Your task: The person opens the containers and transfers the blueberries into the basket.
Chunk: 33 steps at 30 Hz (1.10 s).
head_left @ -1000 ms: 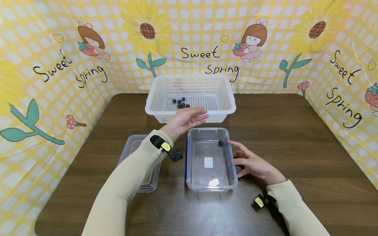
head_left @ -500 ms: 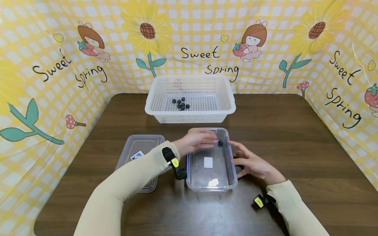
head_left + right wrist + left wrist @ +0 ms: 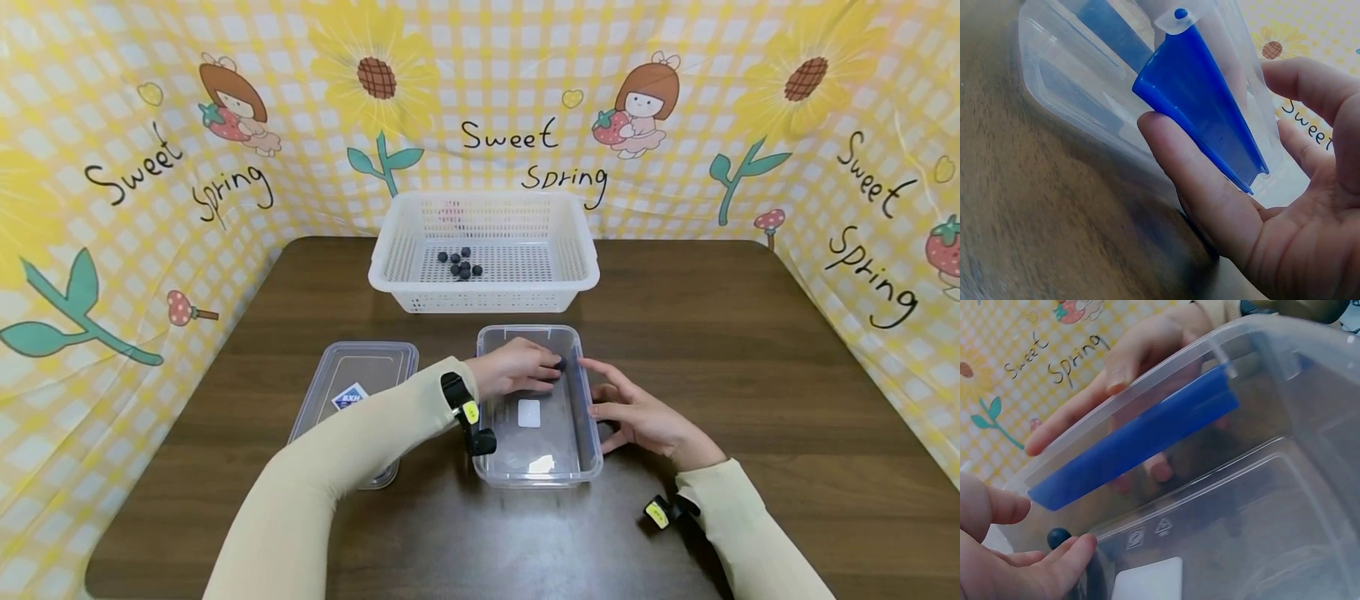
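A clear plastic food container (image 3: 540, 450) with blue side clips stands uncovered in the middle. My left hand (image 3: 517, 367) reaches down inside it, fingers beside a dark blueberry (image 3: 561, 364) near the far right corner. In the left wrist view the fingertips are right at the blueberry (image 3: 1058, 537), while the thumb stands apart from them. My right hand (image 3: 645, 417) rests against the container's right side with spread fingers. Seen from the right wrist, the thumb (image 3: 1179, 162) lies along the blue clip (image 3: 1194, 106), with the other fingers beyond the wall.
Behind the container is a white perforated basket (image 3: 483, 287) with several blueberries (image 3: 463, 268) on its floor. A clear lid (image 3: 375, 354) with a blue label lies at the left, partly under my left sleeve. Patterned cloth (image 3: 510, 67) closes off the back and sides.
My left hand has moved from near the basket's front rim toward me and right, then down into the container beside the blueberry. The right hand stays in place.
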### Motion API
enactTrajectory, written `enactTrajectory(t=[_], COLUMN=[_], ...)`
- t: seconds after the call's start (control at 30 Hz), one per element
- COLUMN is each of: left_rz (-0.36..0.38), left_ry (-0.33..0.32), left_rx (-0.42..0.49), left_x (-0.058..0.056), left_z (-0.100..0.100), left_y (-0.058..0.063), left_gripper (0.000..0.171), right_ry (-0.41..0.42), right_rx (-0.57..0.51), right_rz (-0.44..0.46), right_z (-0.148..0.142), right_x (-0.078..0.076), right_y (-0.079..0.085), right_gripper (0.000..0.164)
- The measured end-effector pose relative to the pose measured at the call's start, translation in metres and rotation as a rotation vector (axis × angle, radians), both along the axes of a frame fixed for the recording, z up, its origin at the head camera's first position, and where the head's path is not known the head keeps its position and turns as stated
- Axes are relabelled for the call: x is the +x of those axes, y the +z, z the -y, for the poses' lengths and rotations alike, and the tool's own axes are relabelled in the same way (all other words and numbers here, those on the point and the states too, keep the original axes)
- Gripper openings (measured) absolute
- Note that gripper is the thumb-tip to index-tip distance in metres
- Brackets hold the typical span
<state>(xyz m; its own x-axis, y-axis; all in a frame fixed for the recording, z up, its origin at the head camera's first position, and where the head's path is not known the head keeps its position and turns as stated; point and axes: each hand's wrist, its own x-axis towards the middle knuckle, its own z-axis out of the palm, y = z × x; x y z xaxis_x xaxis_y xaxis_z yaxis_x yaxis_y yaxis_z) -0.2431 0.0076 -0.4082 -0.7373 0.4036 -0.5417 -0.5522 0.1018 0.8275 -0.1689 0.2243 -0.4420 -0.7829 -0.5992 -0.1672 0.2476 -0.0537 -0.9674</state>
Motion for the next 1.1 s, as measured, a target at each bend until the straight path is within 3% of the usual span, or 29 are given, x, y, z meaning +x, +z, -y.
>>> enactTrajectory(t=[0.2,0.5,0.87,1.1], left_rz=[0.018,-0.023,-0.107,-0.11], left_ry=[-0.063,-0.082,-0.25,-0.263], left_rx=[0.021,-0.004,-0.076,-0.061], left_x=[-0.008,-0.01,-0.015,-0.014], left_z=[-0.005,-0.006,-0.004,-0.003], left_y=[0.0,-0.001,-0.001,-0.005], left_gripper=[0.04,0.042,0.034,0.031], right_ry=[0.005,0.005,0.007,0.009], right_rx=[-0.002,0.001,-0.003,-0.002], right_rz=[-0.008,-0.007,-0.012,-0.013], right_z=[-0.001,-0.002,-0.001,0.0], right_x=[-0.001,-0.001,-0.001,-0.001], right_y=[-0.001,0.001,-0.001,-0.001], right_gripper=[0.066,0.065,0.065,0.065])
